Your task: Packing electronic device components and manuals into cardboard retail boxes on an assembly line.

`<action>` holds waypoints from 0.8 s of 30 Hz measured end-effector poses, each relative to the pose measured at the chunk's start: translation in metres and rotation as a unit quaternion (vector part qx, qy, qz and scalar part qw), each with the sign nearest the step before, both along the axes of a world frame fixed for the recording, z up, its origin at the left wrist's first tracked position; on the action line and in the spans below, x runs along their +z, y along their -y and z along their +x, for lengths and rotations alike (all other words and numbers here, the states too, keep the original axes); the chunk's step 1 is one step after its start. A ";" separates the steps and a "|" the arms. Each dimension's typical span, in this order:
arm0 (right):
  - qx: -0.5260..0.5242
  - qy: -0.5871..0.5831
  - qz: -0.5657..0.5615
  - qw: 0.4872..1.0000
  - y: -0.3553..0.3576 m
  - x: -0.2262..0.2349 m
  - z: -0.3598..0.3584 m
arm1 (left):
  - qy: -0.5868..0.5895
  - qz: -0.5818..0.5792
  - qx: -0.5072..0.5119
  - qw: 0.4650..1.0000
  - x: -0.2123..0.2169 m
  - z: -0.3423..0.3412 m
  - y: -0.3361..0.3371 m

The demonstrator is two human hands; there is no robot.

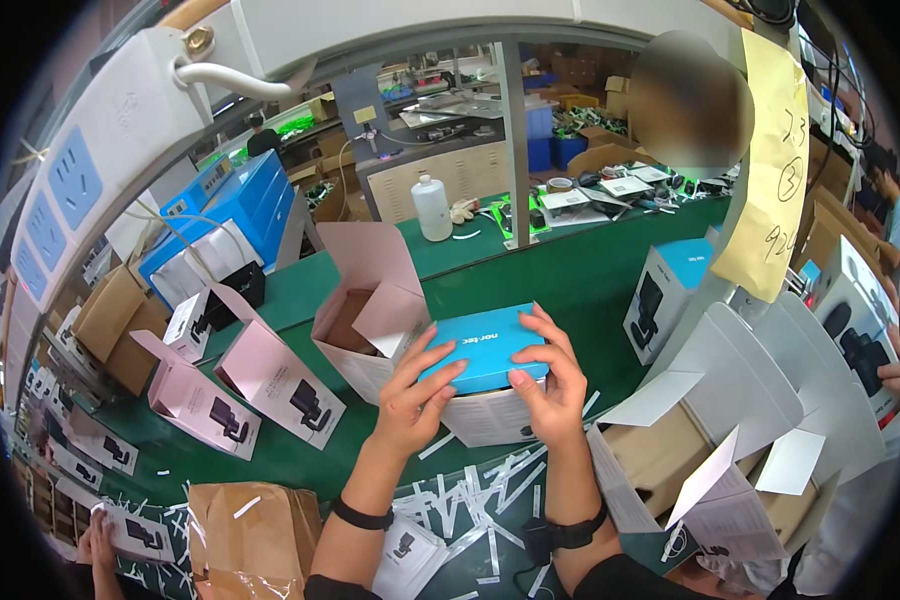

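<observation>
In front of me on the green table stands a carton with a blue lid (485,345) and white printed sides. Its lid is down, flat on top. My left hand (415,395) lies along the lid's left side, fingers over the top edge. From the right, my right hand (553,375) grips the opposite side, thumb on the near edge and fingers on top. Just behind my left hand, a pinkish-white carton (372,262) stands with its flap up. White paper strips (480,505) are scattered below the box, beside a stack of printed leaflets (410,550).
Open white cartons (660,460) crowd the right, and pinkish ones (280,385) the left. A brown carton (245,535) sits near front left. Behind are a closed blue-topped box (665,290), a white bottle (431,208) and a metal post (513,150). Other people's hands (97,540) work at both sides.
</observation>
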State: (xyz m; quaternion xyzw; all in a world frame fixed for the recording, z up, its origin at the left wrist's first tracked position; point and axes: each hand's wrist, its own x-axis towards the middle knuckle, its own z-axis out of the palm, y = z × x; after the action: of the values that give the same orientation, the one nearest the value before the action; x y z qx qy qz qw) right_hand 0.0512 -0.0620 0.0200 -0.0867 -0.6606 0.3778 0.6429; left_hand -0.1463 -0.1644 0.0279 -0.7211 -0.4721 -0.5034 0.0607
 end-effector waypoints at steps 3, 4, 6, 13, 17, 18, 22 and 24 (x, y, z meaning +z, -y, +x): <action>-0.054 -0.021 0.031 0.998 -0.001 -0.008 0.002 | -0.121 0.010 0.047 0.991 0.009 0.014 0.009; -0.094 -0.030 0.048 0.994 -0.003 -0.012 0.002 | -0.118 0.009 0.048 0.992 0.006 0.017 0.008; -0.112 -0.026 0.053 0.992 0.001 -0.015 0.003 | -0.160 0.040 0.095 0.982 -0.002 0.024 0.003; -0.113 -0.052 0.052 0.991 -0.001 -0.018 0.008 | -0.139 0.043 0.052 0.988 -0.020 0.034 -0.011; -0.130 -0.025 0.030 0.991 -0.008 -0.019 0.008 | -0.088 0.045 0.092 0.991 -0.009 0.050 -0.006; -0.131 -0.019 0.021 0.991 -0.007 -0.017 0.007 | -0.066 0.050 0.107 0.991 -0.008 0.050 -0.006; -0.122 0.023 0.040 0.992 -0.005 -0.012 0.009 | -0.064 0.048 0.105 0.991 -0.012 0.044 -0.013; -0.121 -0.019 0.039 0.992 -0.008 -0.022 0.014 | -0.056 0.040 0.102 0.992 -0.014 0.052 -0.017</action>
State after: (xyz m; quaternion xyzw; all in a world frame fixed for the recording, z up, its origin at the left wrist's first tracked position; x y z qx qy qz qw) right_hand 0.0653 -0.0544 -0.0022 -0.1342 -0.6474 0.2727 0.6990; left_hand -0.0946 -0.1473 0.0137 -0.6934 -0.5187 -0.4715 0.1666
